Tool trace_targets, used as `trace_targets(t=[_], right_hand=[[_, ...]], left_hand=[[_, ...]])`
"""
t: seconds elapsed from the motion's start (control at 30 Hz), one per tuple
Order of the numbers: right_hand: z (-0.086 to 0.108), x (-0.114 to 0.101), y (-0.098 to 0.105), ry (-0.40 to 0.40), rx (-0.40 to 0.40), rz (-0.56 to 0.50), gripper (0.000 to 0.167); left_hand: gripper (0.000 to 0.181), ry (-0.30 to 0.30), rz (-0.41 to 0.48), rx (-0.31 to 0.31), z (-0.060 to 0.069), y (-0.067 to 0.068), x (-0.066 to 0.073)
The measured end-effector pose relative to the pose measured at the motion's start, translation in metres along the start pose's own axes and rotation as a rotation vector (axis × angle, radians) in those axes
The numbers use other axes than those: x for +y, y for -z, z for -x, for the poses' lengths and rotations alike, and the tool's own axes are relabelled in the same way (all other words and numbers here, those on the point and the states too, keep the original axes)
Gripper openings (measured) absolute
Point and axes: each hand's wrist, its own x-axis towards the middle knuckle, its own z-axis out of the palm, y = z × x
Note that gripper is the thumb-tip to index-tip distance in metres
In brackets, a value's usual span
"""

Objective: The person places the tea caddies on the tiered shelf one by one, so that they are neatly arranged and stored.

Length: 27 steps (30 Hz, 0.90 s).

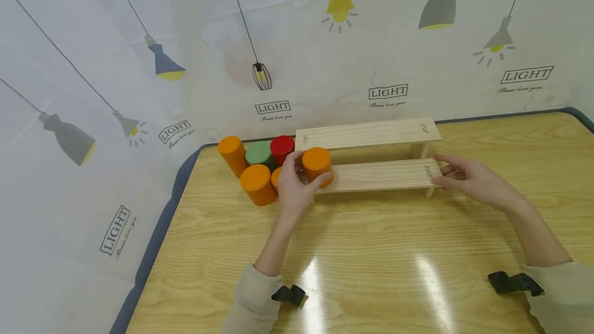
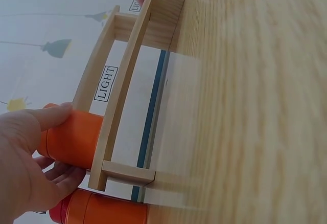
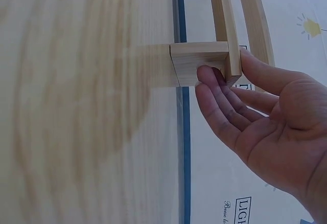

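Observation:
My left hand (image 1: 294, 192) holds an orange cylindrical canister (image 1: 316, 160), its thumb on one side and fingers on the other. The canister stands upright on the left end of the lower board of a two-step wooden rack (image 1: 380, 175). In the left wrist view, the canister's base (image 2: 79, 139) meets that board. My right hand (image 1: 482, 184) grips the right end of the lower board. Seen from the right wrist, the thumb lies on the upper face and the curled fingers (image 3: 219, 101) reach underneath, beside the support leg.
Left of the rack cluster a tall orange canister (image 1: 233, 156), a green one (image 1: 261, 154), a red-topped one (image 1: 282, 149) and a shorter orange one (image 1: 258, 185). Another orange canister is partly hidden behind my left hand. A lamp-printed sheet (image 1: 320, 66) backs the wooden table (image 1: 371, 251).

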Motion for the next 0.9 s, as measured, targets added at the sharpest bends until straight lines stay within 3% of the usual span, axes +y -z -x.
trace_targets(t=[0.17,0.43,0.67,0.9], right_hand=[[-0.001,0.001,0.0,0.002,-0.003,-0.017,0.069],[0.0,0.002,-0.001,0.002,0.0,-0.011,0.069],[0.001,0.003,-0.001,0.008,-0.001,-0.016,0.069],[0.0,0.001,-0.001,0.001,0.0,-0.012,0.069]], left_hand=[[0.068,0.014,-0.019,-0.015,0.001,0.002,0.0],[0.07,-0.01,0.047,-0.019,0.0,0.008,0.001],[0.051,-0.068,0.078,-0.004,-0.001,0.016,0.004],[0.039,-0.058,0.078,0.008,-0.002,0.027,0.001]])
